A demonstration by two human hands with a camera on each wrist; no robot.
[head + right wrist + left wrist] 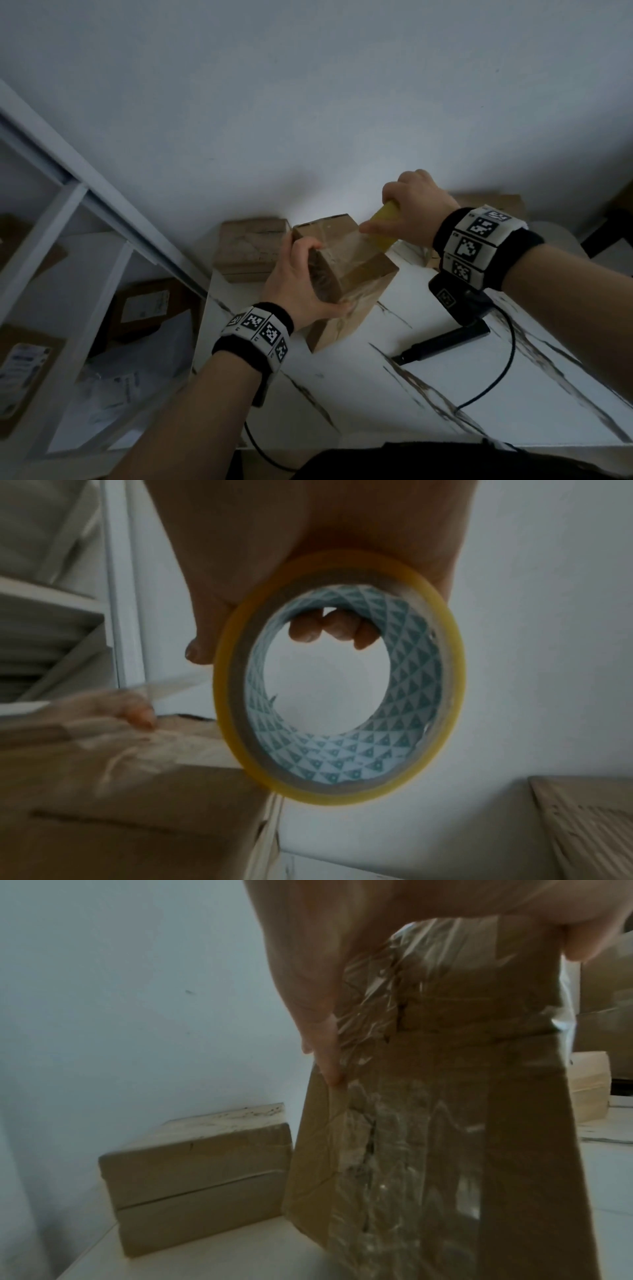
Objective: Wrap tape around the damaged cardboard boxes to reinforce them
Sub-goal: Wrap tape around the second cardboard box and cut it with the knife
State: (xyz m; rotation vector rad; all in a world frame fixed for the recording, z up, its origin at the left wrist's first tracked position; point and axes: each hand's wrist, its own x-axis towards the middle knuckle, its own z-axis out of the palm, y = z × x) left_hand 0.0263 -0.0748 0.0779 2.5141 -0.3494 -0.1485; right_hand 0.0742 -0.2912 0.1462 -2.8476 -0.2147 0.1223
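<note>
A torn brown cardboard box (356,274) stands tilted on the white table (513,394), with wrinkled clear tape over its cracked face (394,1150). My left hand (301,281) grips its near upper corner, fingers over the far side and thumb underneath. My right hand (407,212) holds a yellow-edged tape roll (383,222) just above the box's far right edge, fingers through its patterned core (339,631). A clear strip of tape (178,685) runs from the roll down onto the box top.
Two flat boxes (250,250) are stacked against the wall left of the held box. Another box (489,205) sits behind my right wrist. A black tool (445,339) with a cable (507,370) lies on the table. Shelves with parcels (144,305) stand at the left.
</note>
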